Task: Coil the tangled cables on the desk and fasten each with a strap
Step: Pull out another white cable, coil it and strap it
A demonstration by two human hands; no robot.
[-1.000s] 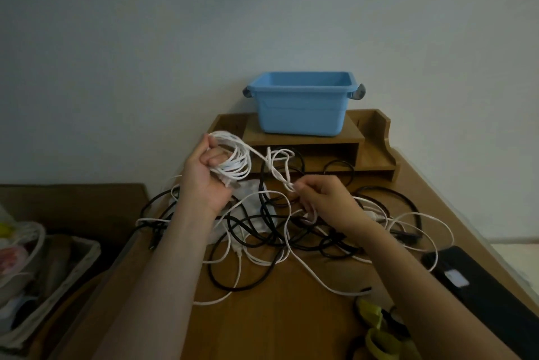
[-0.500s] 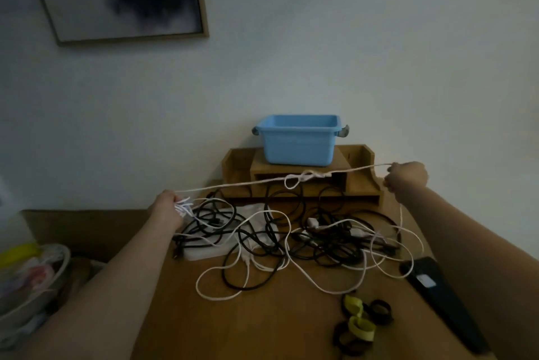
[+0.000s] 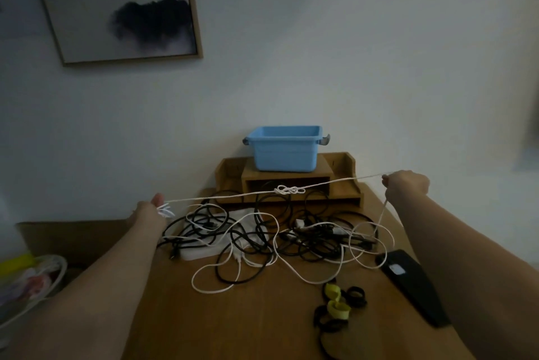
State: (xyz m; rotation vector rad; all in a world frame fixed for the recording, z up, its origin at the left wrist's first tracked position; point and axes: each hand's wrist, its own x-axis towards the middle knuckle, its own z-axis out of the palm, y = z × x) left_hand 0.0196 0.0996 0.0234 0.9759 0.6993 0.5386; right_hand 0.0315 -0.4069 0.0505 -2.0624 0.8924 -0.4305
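Note:
A white cable (image 3: 233, 195) is stretched taut above the desk between my two hands, with a tight knot (image 3: 289, 190) in its middle. My left hand (image 3: 148, 211) grips a small bunch of white loops at the left end. My right hand (image 3: 407, 183) pinches the cable at the right, and the rest of it drops down to the desk. Below lies a tangle of black and white cables (image 3: 262, 237). Several yellow and black straps (image 3: 338, 307) lie at the front right of the desk (image 3: 233, 324).
A blue tub (image 3: 284, 148) stands on a wooden shelf riser (image 3: 344, 187) at the back of the desk. A black flat device (image 3: 414, 283) lies at the right edge. A white block (image 3: 201, 251) sits under the cables. A basket (image 3: 32, 281) is at the lower left.
My hands have pulled far apart, drawing the white cable tight and cinching its loops into a knot. The camera has tilted upward, bringing the wall picture into view.

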